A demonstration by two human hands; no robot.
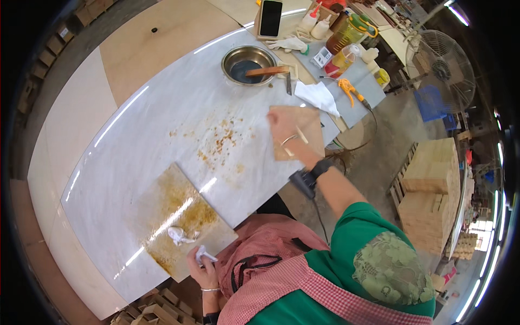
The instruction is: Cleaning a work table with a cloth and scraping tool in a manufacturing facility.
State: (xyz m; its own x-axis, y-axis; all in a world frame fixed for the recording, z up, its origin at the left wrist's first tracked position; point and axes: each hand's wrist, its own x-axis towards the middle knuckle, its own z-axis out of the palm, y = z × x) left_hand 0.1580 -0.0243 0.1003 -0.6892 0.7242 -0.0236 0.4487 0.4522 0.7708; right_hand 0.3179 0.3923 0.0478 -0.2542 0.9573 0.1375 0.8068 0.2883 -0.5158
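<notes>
My left hand (pixel 203 275), at the lower edge of the table, pinches a crumpled white cloth (pixel 206 253). Just beyond it lies a flat square panel (pixel 176 187) with wet, yellow-brown stains over its surface. A second crumpled white wad (pixel 177 235) rests on that panel. My right arm reaches far across to a light brown square sheet (pixel 310 122) near the table's right edge. Over this sheet my right hand (pixel 281 124) is blurred, so its fingers cannot be made out. Pale thin strips (pixel 301 134) show beside the right wrist.
Brown crumbs (pixel 225 138) lie scattered mid-table. Farther back are a metal bowl (pixel 230 56) with a wooden-handled tool (pixel 265 71) across its rim, a white cloth (pixel 319 99), an orange air gun (pixel 346 89), bottles (pixel 342 60) and a phone (pixel 271 19). A fan (pixel 440 67) stands right.
</notes>
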